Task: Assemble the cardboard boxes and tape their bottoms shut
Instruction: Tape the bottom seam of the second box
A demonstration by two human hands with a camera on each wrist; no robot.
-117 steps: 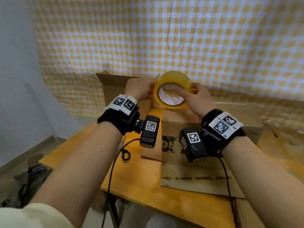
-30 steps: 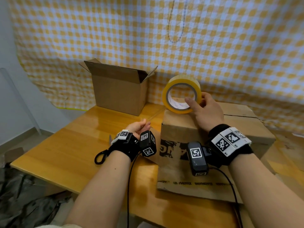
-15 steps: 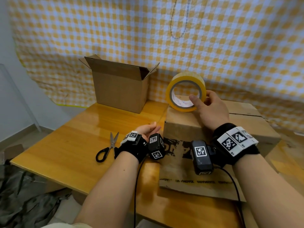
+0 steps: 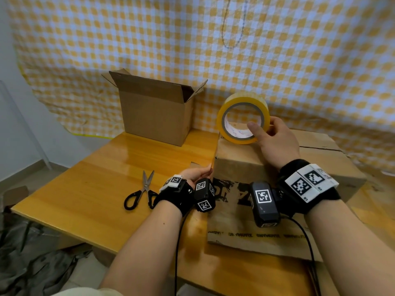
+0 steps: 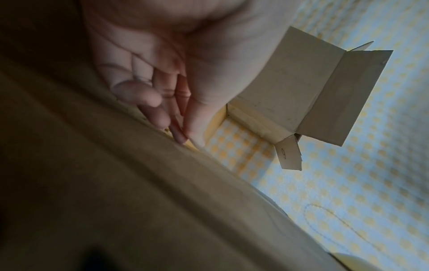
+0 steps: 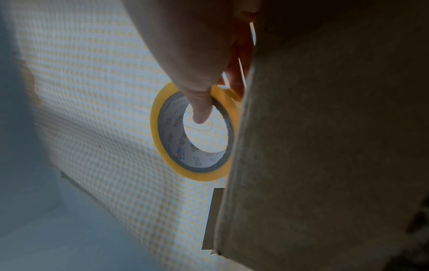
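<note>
Open box flap (image 5: 289, 155): a single "6" or "9", printed just beyond the left hand's (image 5: 162, 73) fingertips; which digit cannot be told.
Near box (image 4: 256, 214): heavy black letters on its front face, below the right hand (image 4: 275, 142), mostly hidden by the wrist cameras; a line of small print lower down is too blurred to read.
Tape roll (image 6: 197, 132): red and blue brand marks repeat round the inner core beside the right thumb, unreadable.
Wrist bands: black-and-white square code markers, no words.
</note>
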